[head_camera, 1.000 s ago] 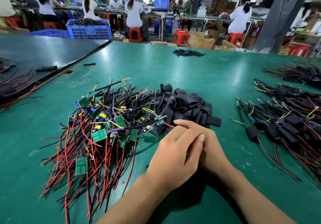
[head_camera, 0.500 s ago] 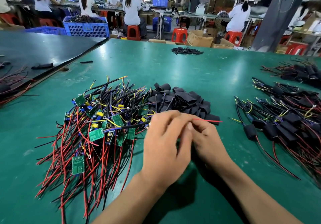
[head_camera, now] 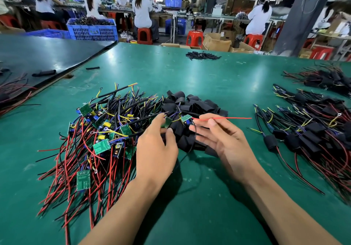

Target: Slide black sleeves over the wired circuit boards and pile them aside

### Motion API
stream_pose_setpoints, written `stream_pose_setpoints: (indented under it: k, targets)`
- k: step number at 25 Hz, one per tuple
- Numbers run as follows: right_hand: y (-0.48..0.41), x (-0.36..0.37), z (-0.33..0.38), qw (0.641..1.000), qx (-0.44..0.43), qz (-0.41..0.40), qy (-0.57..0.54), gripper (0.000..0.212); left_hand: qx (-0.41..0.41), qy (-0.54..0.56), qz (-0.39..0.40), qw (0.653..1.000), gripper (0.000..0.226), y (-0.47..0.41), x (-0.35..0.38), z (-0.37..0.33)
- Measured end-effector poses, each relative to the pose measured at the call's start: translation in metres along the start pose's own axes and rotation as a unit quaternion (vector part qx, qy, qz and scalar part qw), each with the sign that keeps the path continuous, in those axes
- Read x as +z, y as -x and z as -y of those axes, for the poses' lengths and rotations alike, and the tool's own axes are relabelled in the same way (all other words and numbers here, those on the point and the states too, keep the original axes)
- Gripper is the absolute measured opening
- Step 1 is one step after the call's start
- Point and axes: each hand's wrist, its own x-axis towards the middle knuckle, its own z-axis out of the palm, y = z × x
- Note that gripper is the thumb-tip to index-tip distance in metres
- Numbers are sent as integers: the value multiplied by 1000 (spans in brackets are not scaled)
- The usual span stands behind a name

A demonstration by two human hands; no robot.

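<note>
Head view. On the green bench [head_camera: 190,73], left of centre, a tangle of wired circuit boards [head_camera: 106,130] with red and black leads. Just behind the hands, a heap of black sleeves [head_camera: 199,106]. Left hand [head_camera: 155,153] pinching one small green board [head_camera: 167,122] between thumb and forefinger, above the heap's near edge. Right hand [head_camera: 228,144] with fingers loosely spread, thumb tip against a red wire [head_camera: 231,118] stretched level from a second board [head_camera: 186,118]; gripped or only touched, impossible to tell. Far right, sleeved boards [head_camera: 313,130] piled.
</note>
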Motion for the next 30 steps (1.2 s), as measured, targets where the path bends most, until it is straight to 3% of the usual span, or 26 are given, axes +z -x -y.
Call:
stream_pose_setpoints:
  k: [9, 12, 15, 17, 23, 27, 30]
  targets:
    - [-1, -11, 24, 973, 54, -21, -222, 26, 49, 4, 32, 998, 21, 2, 5, 1]
    - [-1, -17, 26, 967, 85, -18, -240, 28, 5, 74, 94, 993, 18, 6, 5, -4]
    - [-2, -20, 24, 966, 133, -20, -219, 40, -135, 238, 176, 946, 25, 8, 10, -11]
    - [-3, -21, 22, 967, 159, -39, -196, 45, -196, 283, 187, 920, 31, 3, 12, -9]
    - [-5, -16, 2, 967, 198, -110, -116, 40, -225, 307, 177, 908, 40, -2, 9, -4]
    - [-2, -17, 0, 969, 231, -73, 37, 35, -221, 323, 162, 906, 49, -6, 8, -2]
    - [0, -20, -1, 964, 249, -33, 90, 28, -212, 323, 161, 908, 60, -6, 8, -1]
